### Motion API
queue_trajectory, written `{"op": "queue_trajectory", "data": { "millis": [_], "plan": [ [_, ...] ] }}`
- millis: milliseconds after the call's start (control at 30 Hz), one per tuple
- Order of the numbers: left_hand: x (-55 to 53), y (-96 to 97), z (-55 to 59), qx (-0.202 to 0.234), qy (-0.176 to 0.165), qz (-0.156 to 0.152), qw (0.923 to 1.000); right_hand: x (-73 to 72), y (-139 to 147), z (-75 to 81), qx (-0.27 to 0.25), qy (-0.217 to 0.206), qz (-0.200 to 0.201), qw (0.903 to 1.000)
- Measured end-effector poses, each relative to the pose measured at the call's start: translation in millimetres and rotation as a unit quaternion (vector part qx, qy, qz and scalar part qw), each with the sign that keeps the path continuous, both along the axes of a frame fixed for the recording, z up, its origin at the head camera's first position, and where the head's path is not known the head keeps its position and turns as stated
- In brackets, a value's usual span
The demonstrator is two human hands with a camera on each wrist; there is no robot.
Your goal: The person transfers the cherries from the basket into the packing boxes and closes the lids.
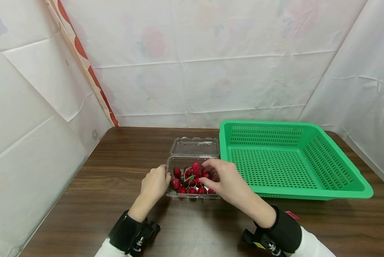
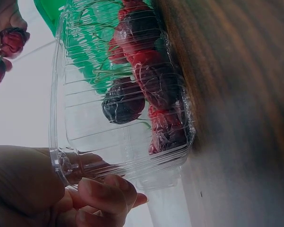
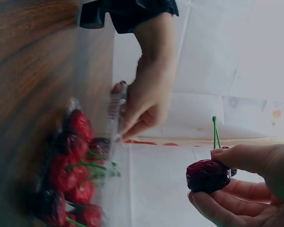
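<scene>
A clear plastic clamshell box (image 1: pixel 192 196) holds several wrinkled dark-red cherries (image 1: pixel 175 183) with green stems. Its left wall is gripped by my left hand (image 1: pixel 155 181), whose thumb and curled fingers (image 2: pixel 104 195) pinch the rim. Over the right part of the box, my right hand (image 1: pixel 228 180) pinches cherries between thumb and fingertips. One dark cherry (image 3: pixel 208 176) with an upright green stem shows plainly in the right wrist view; a second is mostly hidden behind it. The left wrist view shows two cherries at that hand, one of them a red cherry (image 2: pixel 12 42).
Behind the box lies its clear lid (image 1: pixel 195 147), folded open. A large green perforated basket (image 1: pixel 294 192) stands close on the right. Everything rests on a dark wooden table (image 1: pixel 99 203), with white patterned sheeting (image 1: pixel 192 85) at the back and sides.
</scene>
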State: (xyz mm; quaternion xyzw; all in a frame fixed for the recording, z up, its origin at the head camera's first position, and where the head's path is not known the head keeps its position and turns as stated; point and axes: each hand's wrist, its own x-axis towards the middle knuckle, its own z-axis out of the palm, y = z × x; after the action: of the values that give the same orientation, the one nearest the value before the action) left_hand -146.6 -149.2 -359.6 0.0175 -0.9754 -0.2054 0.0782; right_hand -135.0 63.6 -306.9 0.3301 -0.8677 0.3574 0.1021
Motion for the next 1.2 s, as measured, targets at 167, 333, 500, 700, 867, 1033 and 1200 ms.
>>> {"op": "queue_trajectory", "data": {
  "millis": [167, 333, 500, 700, 867, 1033, 1200],
  "plan": [
    [0.1, 0.1, 0.3, 0.0, 0.001, 0.0, 1.0, -3.6, -11, -9.8, 0.009, -0.008, -0.002, 0.9999],
    [-0.2, 0.2, -0.1, -0.002, 0.003, 0.002, 1.0, -8.0, -19, -21.1, 0.032, -0.004, -0.007, 0.9995],
    [-0.4, -0.1, -0.3, -0.002, 0.004, 0.001, 1.0, -10.3, -25, -29.2, 0.049, -0.007, -0.003, 0.9988],
    [0.2, -0.5, -0.1, 0.002, 0.002, -0.002, 1.0, -10.0, -31, -33.5, 0.071, 0.005, -0.001, 0.9975],
    [0.9, -0.4, 0.4, 0.003, -0.001, -0.003, 1.0, -11.4, -35, -35.7, 0.092, -0.016, -0.007, 0.9956],
    [1.0, -0.4, 0.4, 0.003, -0.003, -0.003, 1.0, -14.1, -37, -39.1, 0.109, -0.023, -0.01, 0.9938],
    [0.5, -0.3, 0.3, 0.004, -0.002, -0.003, 1.0, -16.8, -38, -41.9, 0.127, -0.026, -0.011, 0.9915]
  ]
}}
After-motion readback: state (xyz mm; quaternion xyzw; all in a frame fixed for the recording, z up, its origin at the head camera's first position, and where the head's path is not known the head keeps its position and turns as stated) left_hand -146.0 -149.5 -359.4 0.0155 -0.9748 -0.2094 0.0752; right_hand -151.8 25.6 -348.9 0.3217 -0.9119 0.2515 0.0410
